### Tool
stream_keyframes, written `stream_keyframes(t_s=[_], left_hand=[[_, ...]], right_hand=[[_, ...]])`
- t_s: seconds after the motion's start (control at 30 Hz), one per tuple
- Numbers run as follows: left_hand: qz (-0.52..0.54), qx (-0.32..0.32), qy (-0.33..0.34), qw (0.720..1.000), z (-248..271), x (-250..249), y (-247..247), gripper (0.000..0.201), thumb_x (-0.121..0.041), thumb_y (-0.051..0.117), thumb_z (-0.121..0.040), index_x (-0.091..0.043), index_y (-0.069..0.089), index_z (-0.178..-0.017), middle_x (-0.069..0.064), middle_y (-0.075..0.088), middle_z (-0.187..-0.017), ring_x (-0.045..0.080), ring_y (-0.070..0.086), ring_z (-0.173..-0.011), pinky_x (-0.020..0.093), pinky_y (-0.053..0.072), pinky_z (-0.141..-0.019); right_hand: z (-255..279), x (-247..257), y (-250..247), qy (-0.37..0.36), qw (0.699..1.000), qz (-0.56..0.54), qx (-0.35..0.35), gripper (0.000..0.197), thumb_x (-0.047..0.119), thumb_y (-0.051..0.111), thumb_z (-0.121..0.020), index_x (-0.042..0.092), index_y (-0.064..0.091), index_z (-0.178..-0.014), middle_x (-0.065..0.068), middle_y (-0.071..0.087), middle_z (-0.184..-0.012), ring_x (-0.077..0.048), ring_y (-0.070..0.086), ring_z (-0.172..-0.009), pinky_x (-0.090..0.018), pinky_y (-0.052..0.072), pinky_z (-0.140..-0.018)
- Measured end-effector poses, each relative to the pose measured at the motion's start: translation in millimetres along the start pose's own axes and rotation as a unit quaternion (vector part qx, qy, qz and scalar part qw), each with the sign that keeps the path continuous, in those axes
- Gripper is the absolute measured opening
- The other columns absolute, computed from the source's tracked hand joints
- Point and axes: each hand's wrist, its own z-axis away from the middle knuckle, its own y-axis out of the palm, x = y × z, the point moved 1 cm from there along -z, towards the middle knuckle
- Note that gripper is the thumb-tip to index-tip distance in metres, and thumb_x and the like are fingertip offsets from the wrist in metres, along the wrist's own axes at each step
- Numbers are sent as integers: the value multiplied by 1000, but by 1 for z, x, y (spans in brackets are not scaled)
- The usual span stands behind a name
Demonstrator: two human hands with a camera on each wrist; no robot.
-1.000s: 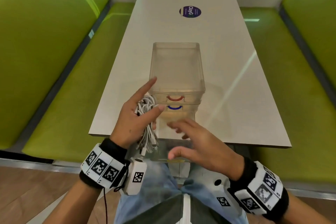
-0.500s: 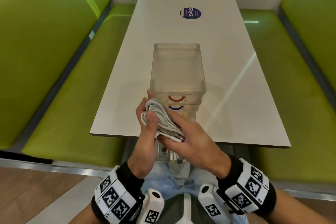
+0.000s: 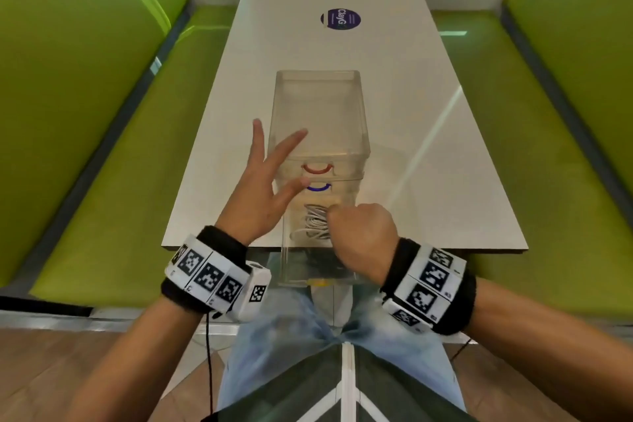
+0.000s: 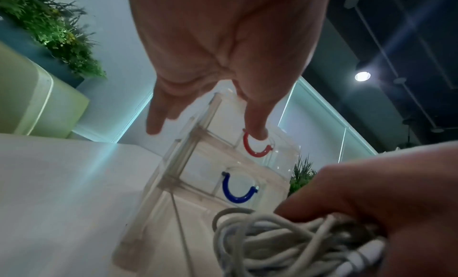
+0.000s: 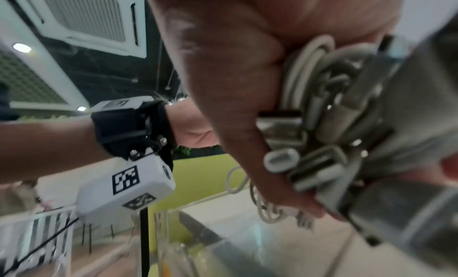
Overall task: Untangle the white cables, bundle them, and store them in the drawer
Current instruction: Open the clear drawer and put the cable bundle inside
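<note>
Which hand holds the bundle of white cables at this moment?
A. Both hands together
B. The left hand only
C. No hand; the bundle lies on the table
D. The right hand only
D: the right hand grips the bundle of white cables over the pulled-out bottom drawer, while the left hand is spread open near the drawer unit and holds nothing.

Open drawer top clear; upper drawers right behind.

R hand hides bundle's far side; connectors blurred.
</note>
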Motion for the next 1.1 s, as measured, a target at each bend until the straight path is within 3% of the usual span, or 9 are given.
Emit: stream_keyframes(t_s=[0.07, 0.17, 0.23, 0.37, 0.53, 0.67, 0.77, 0.9, 1.1], left_hand=[[20, -8, 13, 1000, -2, 4, 3, 50, -34, 54, -94, -42, 36, -140, 8, 26, -155, 10, 20, -143, 37, 34, -112], [0, -71, 38, 997, 0, 5, 4, 42, -17, 51, -97, -33, 48, -136, 1, 53, -131, 5, 47, -119, 17, 41, -99], [-29, -100, 34, 994, 0, 4, 3, 42, -13, 52, -96, -33, 51, -133, 1, 55, -117, 3, 50, -105, 4, 35, -92], [-14, -105, 17, 994, -4, 6, -1, 43, -11, 52, -95, -38, 53, -129, 2, 57, -110, -7, 54, -92, 12, 42, -92], [-49, -106, 24, 993, -2, 4, -3, 45, -10, 52, -95, -39, 52, -129, 3, 54, -102, -16, 52, -86, 5, 37, -86], [-40, -108, 9, 993, -2, 3, -2, 47, -8, 51, -95, -41, 51, -129, 3, 54, -102, -21, 50, -87, 3, 38, -84], [-36, -111, 12, 993, -2, 3, 0, 46, -7, 51, -96, -39, 52, -130, 3, 53, -102, -20, 53, -84, -1, 34, -83], [-42, -114, 8, 993, -2, 2, -1, 46, -8, 52, -95, -39, 53, -129, 3, 54, -100, -14, 55, -84, 1, 36, -83], [-30, -103, 3, 994, -1, 2, -2, 50, -1, 51, -94, -38, 54, -128, 4, 54, -102, -24, 52, -84, 2, 39, -84]], right_hand=[[-7, 6, 3, 17, 999, -2, 49, 21, 4, 48, -88, 5, 60, -104, -9, 66, -104, -30, 65, -93, -29, 48, -73], [-17, 16, 5, 80, 994, -13, 66, 27, 0, 50, -86, 5, 60, -110, -11, 60, -115, -32, 59, -104, -41, 53, -74], [-24, 22, 8, 116, 989, -36, 86, 32, -1, 48, -87, -1, 54, -119, -16, 53, -123, -34, 55, -108, -42, 49, -67], [-32, 25, 22, 157, 980, -82, 87, 55, 0, 40, -92, -21, 15, -136, -29, 40, -139, -40, 54, -114, -48, 52, -81], [-33, 21, 20, 100, 974, -178, 100, 59, 33, 38, -99, -2, 22, -144, -29, 31, -145, -36, 41, -130, -36, 40, -96], [-32, 16, 18, 150, 927, -314, 138, 109, 56, 52, -87, -8, -17, -141, -27, 6, -153, -36, 23, -140, -39, 26, -113], [-20, 15, 33, 111, 955, -263, 82, 92, 43, 48, -93, -14, -6, -142, -35, 9, -150, -44, 18, -140, -43, 20, -116], [-5, 16, 66, 25, 991, -133, 11, 81, 50, 24, -92, -20, 35, -132, -42, 40, -134, -51, 39, -128, -54, 37, -106], [-2, 10, 64, -68, 992, -105, 33, 124, 86, 6, -61, -3, -7, -146, -29, -13, -153, -39, -16, -143, -45, -12, -116]])
